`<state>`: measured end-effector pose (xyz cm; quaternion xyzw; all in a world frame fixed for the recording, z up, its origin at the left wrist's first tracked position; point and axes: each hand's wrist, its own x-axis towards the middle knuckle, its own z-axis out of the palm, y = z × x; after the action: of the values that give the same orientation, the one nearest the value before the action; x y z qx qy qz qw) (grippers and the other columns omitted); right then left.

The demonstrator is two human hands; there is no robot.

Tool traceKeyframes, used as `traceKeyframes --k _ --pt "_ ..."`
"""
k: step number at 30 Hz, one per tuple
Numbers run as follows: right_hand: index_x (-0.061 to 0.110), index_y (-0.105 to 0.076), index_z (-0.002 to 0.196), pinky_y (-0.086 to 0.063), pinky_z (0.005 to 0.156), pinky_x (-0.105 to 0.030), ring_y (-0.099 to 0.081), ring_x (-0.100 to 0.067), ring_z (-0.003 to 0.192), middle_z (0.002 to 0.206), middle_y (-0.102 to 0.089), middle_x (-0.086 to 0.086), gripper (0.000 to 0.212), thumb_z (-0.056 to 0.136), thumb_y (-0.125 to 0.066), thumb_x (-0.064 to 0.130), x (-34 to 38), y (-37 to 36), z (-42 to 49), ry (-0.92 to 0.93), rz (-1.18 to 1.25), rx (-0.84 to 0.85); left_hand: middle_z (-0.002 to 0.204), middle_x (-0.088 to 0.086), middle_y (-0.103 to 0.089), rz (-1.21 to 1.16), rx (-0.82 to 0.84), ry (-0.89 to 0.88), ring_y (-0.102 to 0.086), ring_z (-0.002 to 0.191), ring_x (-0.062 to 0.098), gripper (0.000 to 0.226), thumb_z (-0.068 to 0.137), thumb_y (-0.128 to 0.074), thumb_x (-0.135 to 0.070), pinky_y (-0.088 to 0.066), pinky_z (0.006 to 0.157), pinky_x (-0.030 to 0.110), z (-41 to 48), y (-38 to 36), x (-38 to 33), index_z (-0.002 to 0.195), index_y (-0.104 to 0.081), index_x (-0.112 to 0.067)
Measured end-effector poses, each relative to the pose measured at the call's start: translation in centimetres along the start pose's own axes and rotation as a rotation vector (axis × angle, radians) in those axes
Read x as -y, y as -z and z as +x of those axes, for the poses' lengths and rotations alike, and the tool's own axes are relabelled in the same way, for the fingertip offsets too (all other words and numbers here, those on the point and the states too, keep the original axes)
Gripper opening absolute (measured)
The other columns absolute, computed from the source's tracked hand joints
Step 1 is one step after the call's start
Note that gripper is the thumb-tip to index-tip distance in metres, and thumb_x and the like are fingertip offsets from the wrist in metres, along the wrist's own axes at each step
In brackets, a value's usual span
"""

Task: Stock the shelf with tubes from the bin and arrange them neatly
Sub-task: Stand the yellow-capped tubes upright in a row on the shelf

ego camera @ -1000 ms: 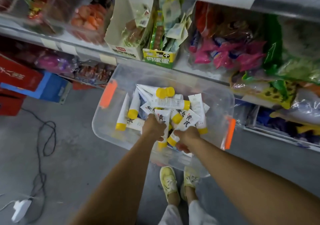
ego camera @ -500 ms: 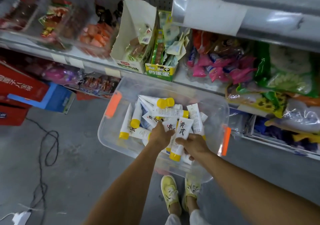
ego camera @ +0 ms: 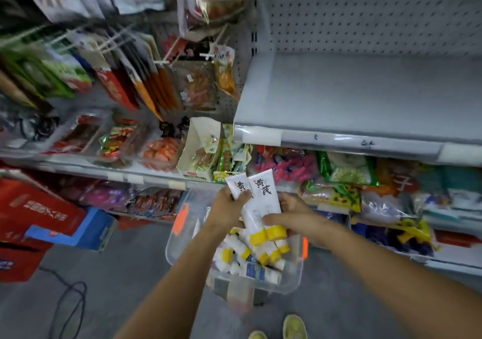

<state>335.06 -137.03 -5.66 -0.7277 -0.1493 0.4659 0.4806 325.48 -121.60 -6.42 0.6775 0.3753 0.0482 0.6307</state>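
Head view: the left hand (ego camera: pixel 229 205) is clamped on the left tube (ego camera: pixel 238 186), with its thumb pressed across the printed white face. The right hand (ego camera: pixel 292 213) has its fingers curled round the right tube (ego camera: pixel 263 195), low on the body, just above the yellow cap. The two tubes touch side by side. Their crimped ends point up towards the shelves and their caps point down.

Both tubes are held in the air above the clear bin (ego camera: pixel 182 234) with orange latches. A heap of loose tubes (ego camera: pixel 250 257) lies in the bin, white with yellow caps. Half a second ago both hands were down inside the bin among that heap, with the tubes barely lifted. Now the hands are raised above the rim and the pair stands nearly upright.

The view has also tilted upwards. A grey shelf (ego camera: pixel 365 90) with a pegboard back now fills the upper right, where only its front edge showed before. Packed snack bags (ego camera: pixel 347 171) sit on the level below it. A black cable (ego camera: pixel 70 304) lies on the floor at the lower left, and yellow shoes (ego camera: pixel 294 325) show at the bottom edge.
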Motion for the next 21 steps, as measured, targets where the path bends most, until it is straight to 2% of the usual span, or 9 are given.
traceKeyframes --k 2,6,8,10,12,15,17,19,21 --pt "0.016 -0.054 0.119 -0.056 0.083 -0.051 -0.068 -0.025 0.099 0.112 -0.068 -0.006 0.062 0.066 -0.086 0.016 2.2 0.6 -1.8 0.059 -0.021 -0.005 0.094 0.005 -0.073 0.005 0.013 -0.082 -0.073 0.081 0.022 0.004 0.094 -0.062 -0.019 -0.059 0.059 0.053 -1.3 0.4 -2.7 0.097 -0.063 -0.02" --pt "0.014 -0.054 0.116 -0.055 0.061 -0.026 -0.068 -0.015 0.089 0.113 -0.069 -0.009 0.055 0.069 -0.083 0.005 6.3 1.3 -4.9 0.226 -0.012 -0.066 0.1 0.004 -0.074 0.054 -0.025 -0.26 -0.071 0.089 0.021 0.012 0.092 -0.064 -0.017 -0.059 0.072 0.051 -3.6 0.9 -7.9 0.103 -0.064 -0.016" --pt "0.016 -0.057 0.111 -0.054 0.061 -0.02 -0.068 -0.009 0.087 0.114 -0.069 -0.009 0.05 0.071 -0.08 -0.001 8.0 1.7 -6.4 0.32 -0.002 -0.107 0.093 -0.001 -0.075 0.026 -0.022 -0.327 -0.072 0.084 0.019 0.007 0.091 -0.065 -0.018 -0.06 0.063 0.048 -4.8 1.1 -10.1 0.097 -0.066 -0.021" --pt "0.019 -0.059 0.107 -0.055 0.064 -0.021 -0.068 -0.008 0.087 0.111 -0.07 -0.008 0.047 0.071 -0.08 -0.001 9.6 2.2 -8.0 0.394 0.003 -0.153 0.086 -0.004 -0.076 -0.017 -0.009 -0.393 -0.073 0.078 0.016 0.007 0.091 -0.064 -0.016 -0.058 0.051 0.039 -6.0 1.2 -12.3 0.091 -0.066 -0.024" --pt "0.021 -0.059 0.106 -0.057 0.066 -0.027 -0.07 -0.013 0.088 0.108 -0.071 -0.008 0.046 0.071 -0.08 0.002 11.2 2.8 -9.6 0.436 0.006 -0.197 0.085 -0.005 -0.076 -0.028 0.005 -0.463 -0.073 0.076 0.016 0.008 0.091 -0.063 -0.015 -0.056 0.048 0.034 -7.2 1.2 -14.7 0.091 -0.066 -0.023" --pt "0.02 -0.059 0.107 -0.059 0.077 -0.039 -0.07 -0.022 0.091 0.104 -0.071 -0.01 0.046 0.07 -0.082 0.006 13.8 4.0 -11.7 0.504 -0.034 -0.268 0.085 -0.006 -0.076 0.004 0.022 -0.57 -0.073 0.076 0.014 0.009 0.093 -0.061 -0.016 -0.058 0.05 0.038 -8.6 1.2 -18.4 0.093 -0.066 -0.022" --pt "0.02 -0.058 0.108 -0.058 0.077 -0.043 -0.07 -0.025 0.091 0.103 -0.071 -0.01 0.046 0.07 -0.082 0.008 15.9 4.9 -13.1 0.554 -0.039 -0.302 0.09 -0.005 -0.075 0.059 0.022 -0.646 -0.073 0.079 0.014 0.008 0.094 -0.059 -0.018 -0.06 0.055 0.04 -9.3 1.1 -21.2 0.098 -0.066 -0.02" --pt "0.025 -0.055 0.105 -0.058 0.063 -0.034 -0.07 -0.022 0.088 0.104 -0.069 -0.007 0.043 0.073 -0.081 0.011 18.1 5.9 -14.4 0.621 -0.04 -0.342 0.092 -0.005 -0.073 0.109 0.018 -0.728 -0.072 0.08 0.012 0.006 0.094 -0.058 -0.021 -0.06 0.056 0.037 -9.9 0.9 -24.0 0.097 -0.063 -0.024" --pt "0.033 -0.051 0.103 -0.051 0.053 -0.023 -0.069 -0.014 0.083 0.102 -0.069 0.001 0.042 0.075 -0.079 0.018 20.5 6.8 -15.8 0.696 -0.065 -0.42 0.088 -0.006 -0.071 0.126 0.022 -0.784 -0.07 0.076 0.008 0.006 0.094 -0.058 -0.023 -0.057 0.05 0.031 -10.5 0.6 -26.8 0.091 -0.06 -0.028"
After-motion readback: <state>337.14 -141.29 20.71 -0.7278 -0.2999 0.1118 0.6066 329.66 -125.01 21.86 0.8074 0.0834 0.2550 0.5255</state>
